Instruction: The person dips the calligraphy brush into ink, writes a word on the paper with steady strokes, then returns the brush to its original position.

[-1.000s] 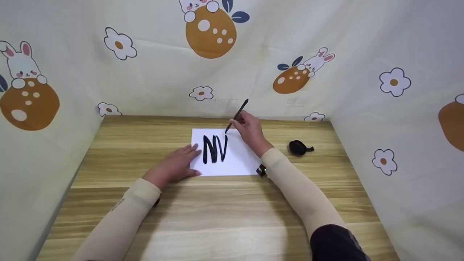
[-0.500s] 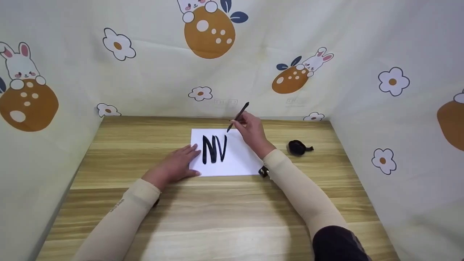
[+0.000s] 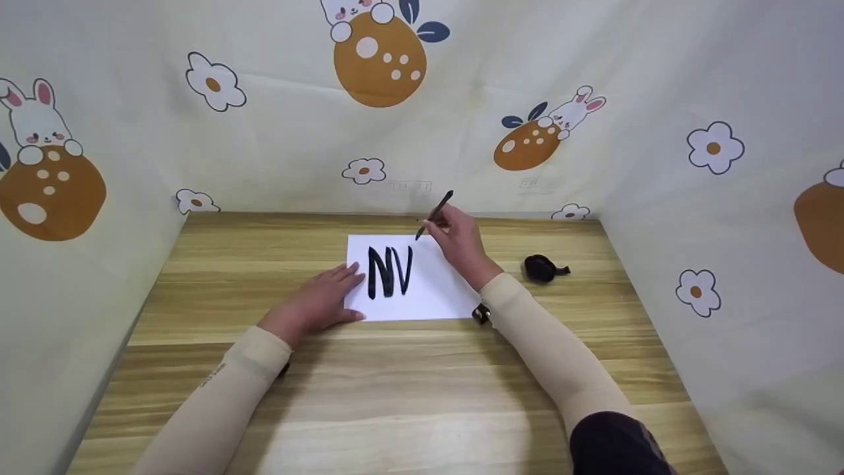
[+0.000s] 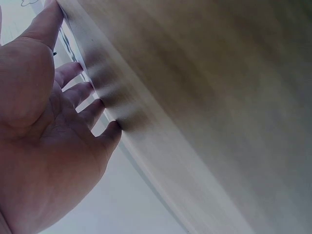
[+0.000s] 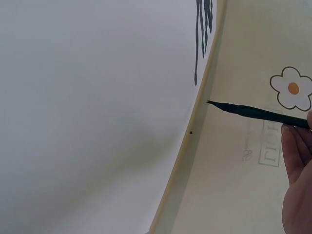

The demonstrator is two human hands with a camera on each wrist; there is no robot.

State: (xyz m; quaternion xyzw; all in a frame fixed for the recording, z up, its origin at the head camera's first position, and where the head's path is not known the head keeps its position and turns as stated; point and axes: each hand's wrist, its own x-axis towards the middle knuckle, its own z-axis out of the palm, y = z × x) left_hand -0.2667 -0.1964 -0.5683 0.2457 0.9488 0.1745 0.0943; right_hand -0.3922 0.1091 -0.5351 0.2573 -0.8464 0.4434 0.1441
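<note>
My right hand (image 3: pixel 461 244) pinches a dark, slim ink brush (image 3: pixel 435 214) between thumb and fingers above the far edge of the white paper (image 3: pixel 435 297). In the right wrist view, the pointed tip of the brush (image 5: pixel 248 112) hangs apart from the sheet. Thick black strokes (image 3: pixel 389 272), looking like an N and a V, fill the left part of the paper. My left hand (image 3: pixel 320 300) rests at the paper's left edge with fingers spread. In the left wrist view, the fingertips of this hand (image 4: pixel 53 131) touch down along the sheet's edge.
A small black dish with a stubby handle (image 3: pixel 542 269) stands on the wood-grain table (image 3: pixel 395 396), right of my right hand. Printed cloth walls (image 3: pixel 277 152) enclose the table's back and sides. A small black thing (image 3: pixel 481 314) shows beside my right sleeve.
My right hand has lifted the brush tip slightly away from the top of the last stroke, up and to the right. My left hand and the black strokes look unchanged.
</note>
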